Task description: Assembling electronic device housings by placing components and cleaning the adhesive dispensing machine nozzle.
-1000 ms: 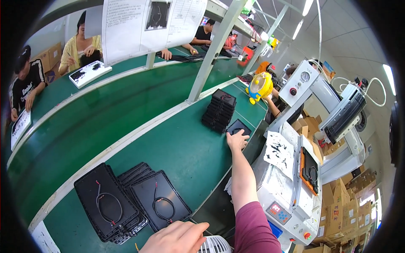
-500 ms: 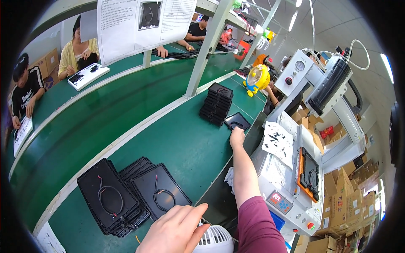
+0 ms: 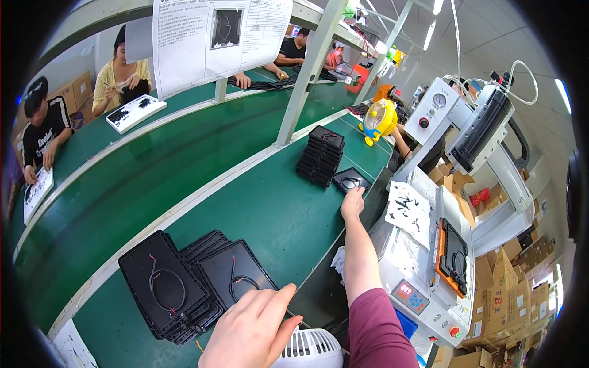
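At the end of my outstretched arm, my right hand (image 3: 353, 203) is closed on the near edge of a black rectangular panel (image 3: 343, 176). A coiled cable lies on that panel, just right of a tall stack of similar panels (image 3: 319, 158). My left hand (image 3: 248, 328) is held low in front of me with its fingers stretched out and nothing in it. Beyond it sit two overlapping piles of black panels, a left pile (image 3: 142, 264) and a right pile (image 3: 221, 270), their top panels each bearing a looped cable with red ends.
A white fan (image 3: 313, 348) stands near my left hand, a yellow fan (image 3: 380, 118) at the far end of the bench. To the right is a press machine (image 3: 423, 294) with another panel in an orange fixture (image 3: 444, 270). Other people work across the green belt (image 3: 184, 178).
The view has shifted slightly, so the scene sits a little to the right. My right hand stays at the panel's near edge, and the cable on it catches more light. My left hand stays open.
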`<state>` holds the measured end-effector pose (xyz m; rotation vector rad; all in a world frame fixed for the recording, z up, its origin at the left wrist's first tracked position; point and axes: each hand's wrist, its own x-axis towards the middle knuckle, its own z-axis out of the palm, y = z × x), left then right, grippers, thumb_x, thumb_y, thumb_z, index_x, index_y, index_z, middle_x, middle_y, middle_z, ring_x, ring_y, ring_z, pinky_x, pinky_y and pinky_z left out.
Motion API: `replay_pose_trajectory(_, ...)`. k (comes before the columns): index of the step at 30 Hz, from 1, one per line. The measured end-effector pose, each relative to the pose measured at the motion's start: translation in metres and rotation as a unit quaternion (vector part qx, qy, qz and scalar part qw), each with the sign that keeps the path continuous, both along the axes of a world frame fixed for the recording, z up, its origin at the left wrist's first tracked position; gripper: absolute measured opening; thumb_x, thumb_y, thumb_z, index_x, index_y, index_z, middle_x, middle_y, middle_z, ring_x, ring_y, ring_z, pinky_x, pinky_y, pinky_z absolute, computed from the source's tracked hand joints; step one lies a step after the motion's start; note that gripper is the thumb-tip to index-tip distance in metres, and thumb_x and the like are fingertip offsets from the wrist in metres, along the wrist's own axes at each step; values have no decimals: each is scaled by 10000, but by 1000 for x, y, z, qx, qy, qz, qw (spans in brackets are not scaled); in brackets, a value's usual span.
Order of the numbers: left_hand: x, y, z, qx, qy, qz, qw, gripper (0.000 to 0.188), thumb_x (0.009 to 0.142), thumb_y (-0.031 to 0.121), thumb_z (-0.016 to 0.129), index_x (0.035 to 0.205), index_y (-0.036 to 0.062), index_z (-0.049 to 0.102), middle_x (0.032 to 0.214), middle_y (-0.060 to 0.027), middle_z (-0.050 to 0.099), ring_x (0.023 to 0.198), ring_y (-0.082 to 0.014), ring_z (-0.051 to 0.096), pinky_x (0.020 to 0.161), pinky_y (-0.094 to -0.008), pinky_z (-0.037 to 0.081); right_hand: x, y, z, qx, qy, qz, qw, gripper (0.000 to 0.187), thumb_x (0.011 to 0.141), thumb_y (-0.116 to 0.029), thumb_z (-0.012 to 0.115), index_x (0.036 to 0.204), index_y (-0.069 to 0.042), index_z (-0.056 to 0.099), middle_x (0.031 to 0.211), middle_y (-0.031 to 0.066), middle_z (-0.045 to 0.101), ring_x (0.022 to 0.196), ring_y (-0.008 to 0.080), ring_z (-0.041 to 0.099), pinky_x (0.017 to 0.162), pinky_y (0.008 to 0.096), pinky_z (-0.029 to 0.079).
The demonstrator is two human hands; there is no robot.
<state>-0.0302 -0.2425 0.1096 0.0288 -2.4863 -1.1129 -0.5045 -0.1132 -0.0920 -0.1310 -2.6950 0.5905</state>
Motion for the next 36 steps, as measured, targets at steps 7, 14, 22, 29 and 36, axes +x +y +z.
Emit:
replay_pose_trajectory(7, 1, -2, 0, 3, 10, -8, 1000, 409, 738, 85, 705, 1114, 11, 562, 852, -103, 620, 801, -277, 599, 700, -349, 488, -15, 1, 28, -112, 313, 15, 943, 210, 774, -173, 698, 720, 8, 607, 1023, 223, 620, 973, 353, 593, 824, 409, 478)
replay_pose_trajectory(14, -7, -5, -5, 11, 16, -8, 1000, 418, 725, 84, 711, 1111, 18, 564, 853, -100, 621, 796, -278, 599, 692, -348, 488, -23, -14, 75, -351, 269, -159, 883, 126, 705, -119, 740, 710, -15, 669, 743, 151, 673, 713, 323, 645, 701, 420, 503)
replay_pose_trajectory(22, -8, -15, -6, -26, 16, -11, 999, 412, 739, 117, 702, 1103, -6, 554, 839, -119, 595, 766, -289, 578, 671, -361, 481, -54, -77, 109, -509, 277, 64, 813, 165, 680, -114, 793, 730, -8, 677, 816, 97, 693, 780, 203, 630, 806, 345, 468)
replay_pose_trajectory(29, -8, -15, -14, -48, 4, -6, 999, 403, 779, 174, 678, 1115, -7, 548, 870, -128, 591, 788, -288, 577, 675, -356, 482, -28, -121, 79, -426, 186, 77, 882, 307, 676, -199, 806, 896, -24, 684, 838, 71, 672, 764, 183, 618, 758, 325, 478)
replay_pose_trajectory(36, -9, -13, -8, -72, -45, -12, 996, 424, 788, 202, 668, 1136, -3, 541, 879, -127, 588, 798, -285, 579, 693, -367, 479, -42, -104, 75, -256, 212, 120, 936, 375, 716, -250, 729, 1010, -33, 645, 994, 142, 642, 957, 319, 571, 867, 410, 435)
